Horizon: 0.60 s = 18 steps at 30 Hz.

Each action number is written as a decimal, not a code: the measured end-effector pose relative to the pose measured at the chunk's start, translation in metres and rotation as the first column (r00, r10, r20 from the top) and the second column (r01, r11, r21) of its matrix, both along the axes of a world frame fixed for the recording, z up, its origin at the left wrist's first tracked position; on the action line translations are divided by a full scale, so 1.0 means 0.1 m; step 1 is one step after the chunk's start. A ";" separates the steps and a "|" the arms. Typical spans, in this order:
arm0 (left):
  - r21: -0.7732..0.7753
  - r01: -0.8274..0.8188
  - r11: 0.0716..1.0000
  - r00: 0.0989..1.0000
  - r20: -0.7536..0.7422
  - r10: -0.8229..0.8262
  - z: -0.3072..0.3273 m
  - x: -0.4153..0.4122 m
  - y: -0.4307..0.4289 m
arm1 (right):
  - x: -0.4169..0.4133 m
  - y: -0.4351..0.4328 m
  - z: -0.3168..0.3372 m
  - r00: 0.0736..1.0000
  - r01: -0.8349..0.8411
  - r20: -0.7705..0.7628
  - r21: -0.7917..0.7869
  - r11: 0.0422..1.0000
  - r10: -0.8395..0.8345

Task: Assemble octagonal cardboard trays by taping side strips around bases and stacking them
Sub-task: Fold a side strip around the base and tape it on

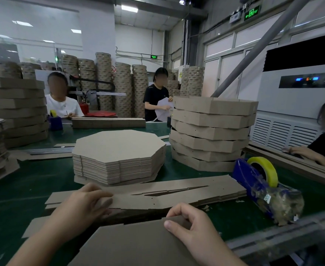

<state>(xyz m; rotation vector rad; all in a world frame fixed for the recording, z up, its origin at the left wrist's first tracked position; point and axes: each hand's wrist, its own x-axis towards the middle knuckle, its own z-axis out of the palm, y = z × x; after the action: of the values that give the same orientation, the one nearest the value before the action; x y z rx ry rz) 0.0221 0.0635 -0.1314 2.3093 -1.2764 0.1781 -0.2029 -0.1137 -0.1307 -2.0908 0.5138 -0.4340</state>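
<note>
Right grip (194,225) on tan base (138,246)

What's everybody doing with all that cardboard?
They're making eight-sided cardboard trays at a green table. The person wearing the camera holds a long side strip with the left hand and pinches the edge of a flat base with the right hand. No tape shows on this one yet. A pile of flat bases sits in the middle, finished trays are stacked on the right, and the tape dispenser stands in front of them.

The cardboard base (130,246) runs off the bottom edge.
</note>
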 end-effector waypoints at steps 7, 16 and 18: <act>-0.093 0.126 0.988 0.988 0.097 -0.117 0.07 -0.13 -0.01 | 0.01 -0.03 0.01 1.000 -0.016 0.025 -0.006 1.000 0.016; -0.322 0.136 0.937 0.965 0.259 -0.051 0.43 -0.53 0.02 | 0.13 -0.12 0.21 0.964 -0.163 -0.176 0.190 0.968 0.197; -0.402 0.157 0.902 0.957 0.287 -0.039 0.47 -0.65 0.01 | 0.19 -0.11 0.20 0.967 -0.187 -0.125 0.247 0.951 0.222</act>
<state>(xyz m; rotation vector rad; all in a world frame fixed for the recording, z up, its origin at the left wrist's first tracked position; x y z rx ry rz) -0.0432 0.0641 -0.0840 1.8866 -1.3263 0.6903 -0.1840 -0.1246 -0.1108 -1.9318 0.4076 -0.0887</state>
